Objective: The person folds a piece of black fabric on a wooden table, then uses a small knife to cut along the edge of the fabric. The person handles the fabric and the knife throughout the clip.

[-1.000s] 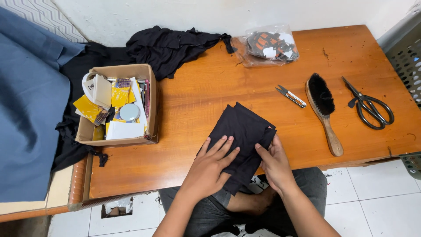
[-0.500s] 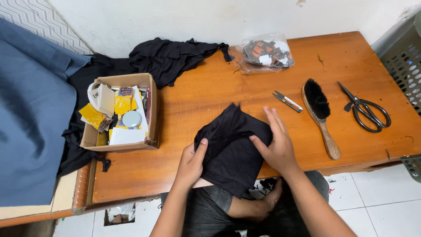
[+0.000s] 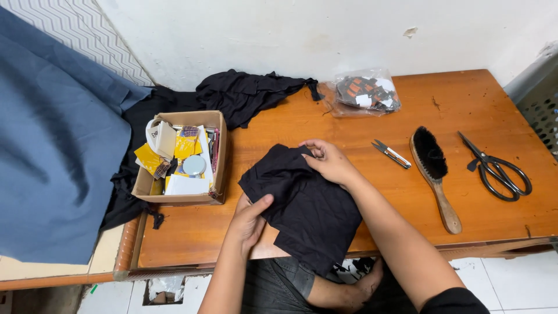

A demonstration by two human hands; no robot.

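The black cloth [image 3: 305,203] lies at the near edge of the table [image 3: 465,104], its lower part hanging over the edge toward the lap. The left hand [image 3: 250,221] grips its near left edge, thumb on top and fingers tucked under; the right hand [image 3: 330,161] pinches the far top corner. Both hands are closed on the cloth, set apart at opposite sides. To handle it well, keep both pinches light and pull evenly so the soft, limp fabric lies flat without bunching; it is thin and creases easily.

Left of it sits an open cardboard box [image 3: 216,157], stiff-walled, filled with yellow cards, papers and a round tin. Behind lies a crumpled heap of black fabric [image 3: 250,96], and a clear plastic bag [image 3: 366,93] of small orange-and-black pieces. To the right lie small metal snips [image 3: 391,154], a wooden brush [image 3: 436,174] with dark bristles, and black scissors [image 3: 497,168]. A blue sheet [image 3: 58,145] drapes at far left.
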